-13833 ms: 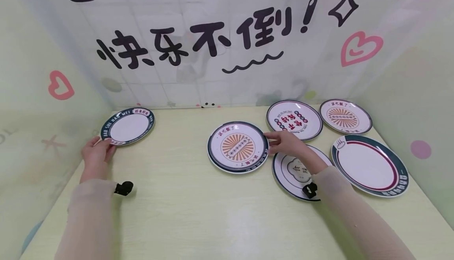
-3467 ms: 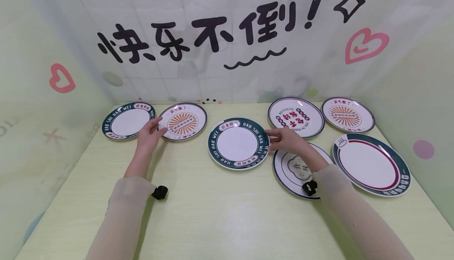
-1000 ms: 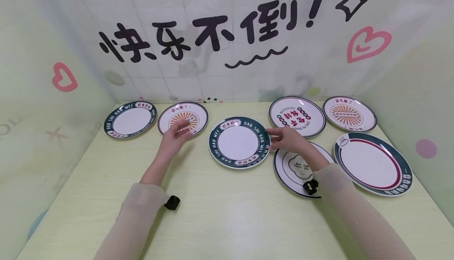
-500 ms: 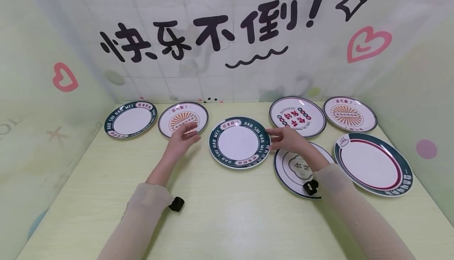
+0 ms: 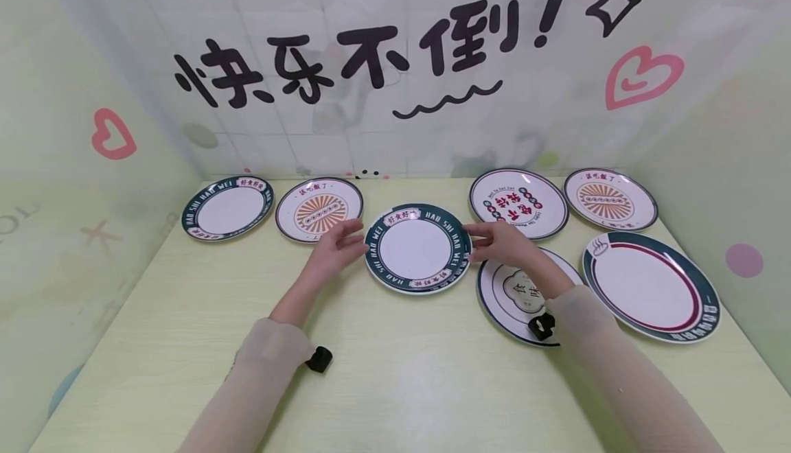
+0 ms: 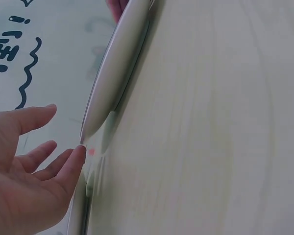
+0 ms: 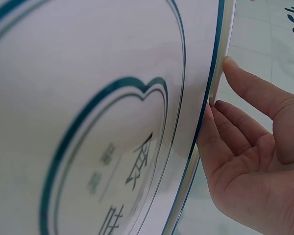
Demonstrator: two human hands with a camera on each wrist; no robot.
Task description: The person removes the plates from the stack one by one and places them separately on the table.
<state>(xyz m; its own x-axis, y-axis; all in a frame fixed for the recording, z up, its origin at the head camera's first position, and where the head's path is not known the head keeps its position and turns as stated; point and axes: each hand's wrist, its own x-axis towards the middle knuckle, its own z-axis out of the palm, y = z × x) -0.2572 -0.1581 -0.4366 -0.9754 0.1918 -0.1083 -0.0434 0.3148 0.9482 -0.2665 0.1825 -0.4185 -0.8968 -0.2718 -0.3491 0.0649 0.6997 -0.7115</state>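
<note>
In the middle of the table in the head view is a white plate with a dark green lettered rim. Part of another patterned rim shows under its lower right edge. My right hand holds its right rim, the thumb and fingertips meeting the edge in the right wrist view. At its left rim is my left hand, fingers spread and slightly bent; the left wrist view puts a fingertip at or just beside the edge. Behind that hand lies a sunburst plate, with another green-rimmed plate farther left.
Right of the middle lie a red-lettered plate, a second sunburst plate, a large oval-looking plate with a maroon ring, and a plate partly under my right arm. A printed backdrop closes the rear.
My left hand has moved right, from the back-left sunburst plate to the middle plate. Earliest, a sunburst plate showed in the middle; now the green-rimmed one does. My right hand has stayed put.
</note>
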